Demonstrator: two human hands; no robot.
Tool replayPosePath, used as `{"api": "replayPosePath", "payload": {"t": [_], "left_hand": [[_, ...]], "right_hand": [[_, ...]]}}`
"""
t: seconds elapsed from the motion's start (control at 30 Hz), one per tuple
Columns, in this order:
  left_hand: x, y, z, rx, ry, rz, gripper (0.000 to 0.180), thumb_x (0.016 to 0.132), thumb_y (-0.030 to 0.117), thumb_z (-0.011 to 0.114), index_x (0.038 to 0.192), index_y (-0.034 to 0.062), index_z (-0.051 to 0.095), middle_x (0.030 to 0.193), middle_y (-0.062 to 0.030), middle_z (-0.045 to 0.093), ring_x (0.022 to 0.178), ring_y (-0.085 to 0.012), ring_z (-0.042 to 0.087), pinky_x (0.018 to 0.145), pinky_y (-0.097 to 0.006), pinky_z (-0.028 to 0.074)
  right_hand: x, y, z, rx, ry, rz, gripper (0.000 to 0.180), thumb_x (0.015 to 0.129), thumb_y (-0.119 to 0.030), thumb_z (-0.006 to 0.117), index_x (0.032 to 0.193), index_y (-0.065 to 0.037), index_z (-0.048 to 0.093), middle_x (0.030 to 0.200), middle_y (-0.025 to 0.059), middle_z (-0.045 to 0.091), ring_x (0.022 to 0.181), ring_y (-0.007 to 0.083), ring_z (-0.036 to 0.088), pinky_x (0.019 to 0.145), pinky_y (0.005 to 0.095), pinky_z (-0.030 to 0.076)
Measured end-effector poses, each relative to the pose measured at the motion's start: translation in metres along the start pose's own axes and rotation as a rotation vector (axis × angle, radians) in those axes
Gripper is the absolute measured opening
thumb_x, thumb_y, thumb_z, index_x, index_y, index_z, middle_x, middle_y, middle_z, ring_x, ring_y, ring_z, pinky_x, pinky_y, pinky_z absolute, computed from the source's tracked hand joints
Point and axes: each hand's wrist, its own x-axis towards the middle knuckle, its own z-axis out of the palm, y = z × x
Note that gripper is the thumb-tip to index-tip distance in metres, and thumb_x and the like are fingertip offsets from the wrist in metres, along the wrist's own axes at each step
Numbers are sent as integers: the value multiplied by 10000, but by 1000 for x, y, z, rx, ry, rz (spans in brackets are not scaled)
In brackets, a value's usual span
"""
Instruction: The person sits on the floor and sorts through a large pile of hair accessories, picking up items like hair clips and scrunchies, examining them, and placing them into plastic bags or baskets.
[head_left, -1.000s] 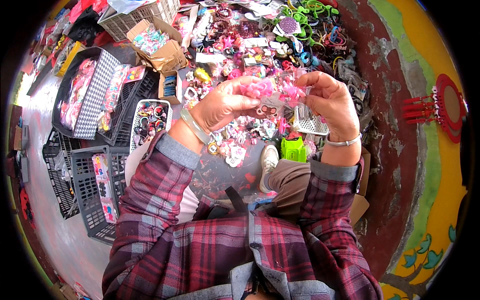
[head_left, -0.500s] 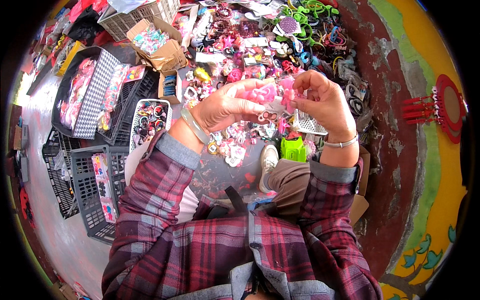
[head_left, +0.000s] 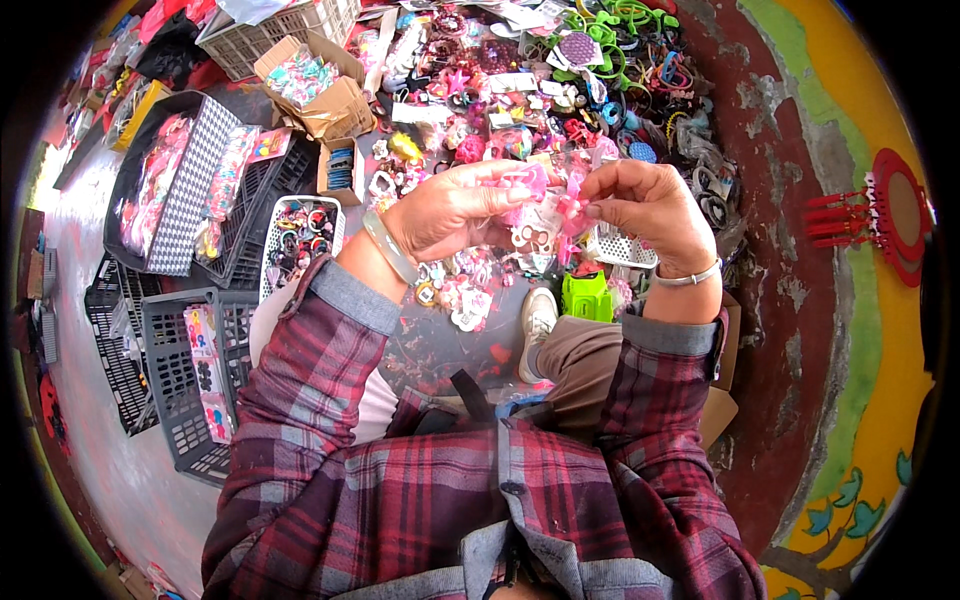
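Pink packet (head_left: 543, 213) was pinched at its left end by the left hand (head_left: 446, 208). Right end got nipped by the right hand (head_left: 646, 212).

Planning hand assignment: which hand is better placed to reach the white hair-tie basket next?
Left, probably: left hand is nearer the white hair-tie basket; right hand is farther. Both hold pink accessories.

Pink pkt (head_left: 532, 183): clear plastic, glossy. Sleeves (head_left: 312, 395): matt cloth. L. bangle (head_left: 390, 250): smooth, glossy. R. bracelet (head_left: 692, 278): shiny metal. Grey crate (head_left: 186, 412) twd floor's (head_left: 180, 505) l. edge: matt plastic.
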Motion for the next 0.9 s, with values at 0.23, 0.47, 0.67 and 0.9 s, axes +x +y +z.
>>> {"api": "replayPosePath", "payload": {"t": [0.23,0.47,0.67,0.9], "left_hand": [[2,-2,-2,14,-47,30,475,853,87,532,1283,-11,358,1183,-115,519,1052,-213,545,880,-371,461],[5,-5,-6,18,-64,9,494,824,66,549,1274,-24,367,1204,-123,502,1085,-218,520,926,-362,426],[3,4,0,-34,-25,44,495,815,52,546,1272,-22,372,1207,-122,501,1096,-223,512,926,-362,425],[-1,2,-9,-7,12,-31,498,809,46,556,1269,-6,372,1160,-100,522,1012,-177,552,864,-325,466]], "right_hand": [[5,1,0,-70,60,91,74,756,-64,625,799,-4,622,626,25,608,469,41,499,403,180,356],[7,2,5,-109,74,156,86,761,-85,630,797,-7,625,618,21,602,430,38,467,382,180,347],[-2,-1,-2,-76,124,-39,184,742,-11,637,926,-16,636,702,1,606,548,26,511,455,168,385],[-1,0,-1,-177,-38,-76,242,738,21,644,975,-15,612,646,-36,533,600,22,476,506,175,377]]}}
